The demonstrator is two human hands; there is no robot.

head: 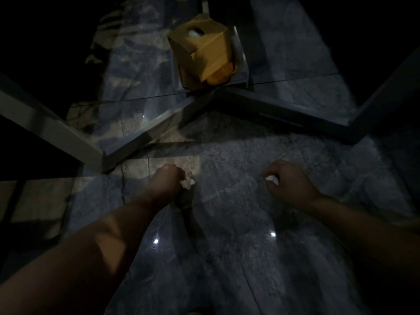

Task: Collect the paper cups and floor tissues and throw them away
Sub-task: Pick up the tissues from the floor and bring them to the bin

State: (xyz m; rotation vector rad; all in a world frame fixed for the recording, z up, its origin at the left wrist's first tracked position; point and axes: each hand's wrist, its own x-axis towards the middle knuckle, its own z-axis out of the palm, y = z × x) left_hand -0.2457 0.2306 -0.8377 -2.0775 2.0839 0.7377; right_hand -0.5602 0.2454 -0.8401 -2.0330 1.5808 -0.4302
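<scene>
A: Both bare arms are reaching forward over the dark, glossy stone floor (pixel 227 258), with two small light spots glinting on it.

B: The left hand (pixel 167 181) is curling shut, and a crumpled white tissue (pixel 188 182) is poking out from its fingers, low over the floor.

A: Same on the other side: the right hand (pixel 288 180) is clenching around a second white tissue wad (pixel 272 178).

B: Whether either wad is touching the floor, I cannot tell in this dim light.

A: Beyond the hands, pale metal bars (pixel 145 130) are meeting in an angled frame on the floor.

B: Farther back, a yellow-brown box (pixel 204 51) is sitting tilted, with something white showing in the opening (pixel 195 32) on its top
</scene>
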